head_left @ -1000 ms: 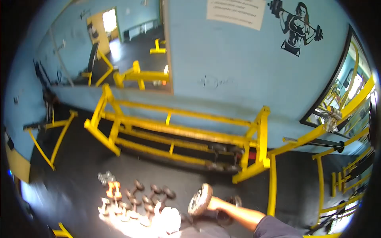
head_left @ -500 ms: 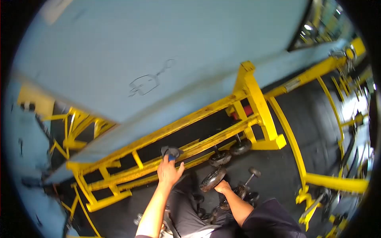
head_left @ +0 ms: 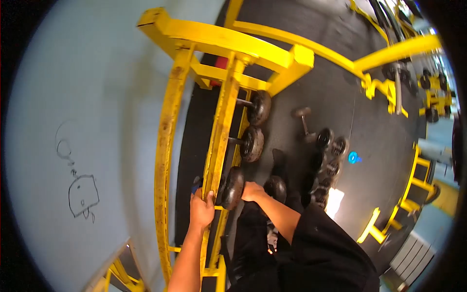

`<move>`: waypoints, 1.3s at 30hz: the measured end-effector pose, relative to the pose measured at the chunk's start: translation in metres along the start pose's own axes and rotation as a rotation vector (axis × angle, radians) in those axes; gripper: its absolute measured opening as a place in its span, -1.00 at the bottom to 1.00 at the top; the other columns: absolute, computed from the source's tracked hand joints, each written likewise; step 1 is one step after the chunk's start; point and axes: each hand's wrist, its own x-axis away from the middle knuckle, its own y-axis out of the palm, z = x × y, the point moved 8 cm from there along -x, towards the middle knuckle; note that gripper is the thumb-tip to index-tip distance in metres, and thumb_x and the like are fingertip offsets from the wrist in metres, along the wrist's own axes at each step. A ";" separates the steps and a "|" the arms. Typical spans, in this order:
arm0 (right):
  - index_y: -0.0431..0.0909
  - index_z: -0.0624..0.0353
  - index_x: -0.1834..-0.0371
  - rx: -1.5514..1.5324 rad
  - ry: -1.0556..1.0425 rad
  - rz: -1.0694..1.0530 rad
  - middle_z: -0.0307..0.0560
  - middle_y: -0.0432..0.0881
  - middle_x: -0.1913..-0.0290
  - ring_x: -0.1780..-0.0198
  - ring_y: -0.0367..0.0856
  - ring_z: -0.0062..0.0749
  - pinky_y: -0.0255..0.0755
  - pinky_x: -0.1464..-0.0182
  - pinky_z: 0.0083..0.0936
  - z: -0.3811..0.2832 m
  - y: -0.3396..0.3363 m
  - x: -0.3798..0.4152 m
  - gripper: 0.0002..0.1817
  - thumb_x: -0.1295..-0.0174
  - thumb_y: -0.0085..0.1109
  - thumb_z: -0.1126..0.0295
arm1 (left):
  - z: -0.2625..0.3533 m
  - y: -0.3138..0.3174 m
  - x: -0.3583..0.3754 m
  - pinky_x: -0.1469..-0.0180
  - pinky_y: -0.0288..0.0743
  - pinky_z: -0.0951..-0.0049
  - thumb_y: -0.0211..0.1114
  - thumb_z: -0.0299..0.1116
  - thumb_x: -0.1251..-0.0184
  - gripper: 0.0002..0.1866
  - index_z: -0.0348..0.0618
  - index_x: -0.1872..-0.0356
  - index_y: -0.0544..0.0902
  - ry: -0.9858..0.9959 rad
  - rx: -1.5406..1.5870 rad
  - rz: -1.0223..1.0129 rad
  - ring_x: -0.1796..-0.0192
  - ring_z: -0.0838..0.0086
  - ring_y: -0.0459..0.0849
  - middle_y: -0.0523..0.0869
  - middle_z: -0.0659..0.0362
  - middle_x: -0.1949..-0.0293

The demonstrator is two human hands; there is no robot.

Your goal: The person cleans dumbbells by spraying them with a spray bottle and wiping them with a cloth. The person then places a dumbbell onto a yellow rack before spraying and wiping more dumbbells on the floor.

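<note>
My left hand [head_left: 201, 210] is at the inner yellow rail of the rack, its thumb over the rail and its fingers partly hidden, closed on a dark cloth with a blue patch [head_left: 196, 184]. Just to its right, my right hand [head_left: 252, 191] is closed at the handle of a worn black dumbbell [head_left: 233, 189], whose round end is against the rack. Two more dumbbells, a middle one [head_left: 252, 144] and a farther one [head_left: 259, 107], rest on the rack [head_left: 168, 126] in a row beyond it.
Several dumbbells [head_left: 332, 168] stand on the black floor [head_left: 369, 126] to the right, near a blue round object [head_left: 353, 157]. A blue wall [head_left: 112, 97] with a drawing is at the left. Yellow frames [head_left: 396, 52] stand at the upper right and right.
The view has turned, so the rack now runs up the picture. My right hand has brought the dumbbell to the rack, beside the others. My left hand has come onto the rail, nearer my right.
</note>
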 end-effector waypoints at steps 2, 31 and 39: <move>0.68 0.23 -0.06 -0.004 -0.053 0.023 0.15 0.69 -0.11 -0.17 0.66 0.02 0.58 -0.15 -0.19 -0.021 0.019 -0.025 -0.55 -0.11 0.27 0.27 | -0.001 0.007 0.002 -0.04 0.44 -0.01 0.19 -0.32 -0.46 -0.75 -0.36 0.14 0.61 0.114 0.012 0.036 0.06 -0.17 0.59 0.68 -0.23 0.23; 0.73 0.21 0.21 -0.003 -0.228 0.079 0.17 0.76 0.11 0.00 0.75 0.02 0.62 -0.02 -0.12 -0.075 0.055 -0.176 -0.76 -0.11 0.24 0.35 | -0.009 0.013 -0.003 -0.13 0.47 0.29 0.17 -0.25 -0.55 -0.64 -0.42 -0.09 0.54 -0.017 0.020 -0.066 -0.03 0.27 0.63 0.69 -0.03 0.03; 0.56 0.14 -0.03 -0.138 -0.283 0.520 0.08 0.64 0.02 -0.10 0.61 -0.05 0.49 -0.11 -0.19 -0.051 0.001 -0.077 -0.59 -0.07 0.30 0.35 | -0.004 0.012 0.000 -0.07 0.46 0.16 0.17 -0.31 -0.51 -0.70 -0.40 -0.01 0.58 0.095 0.080 0.041 0.06 0.07 0.65 0.71 -0.10 0.13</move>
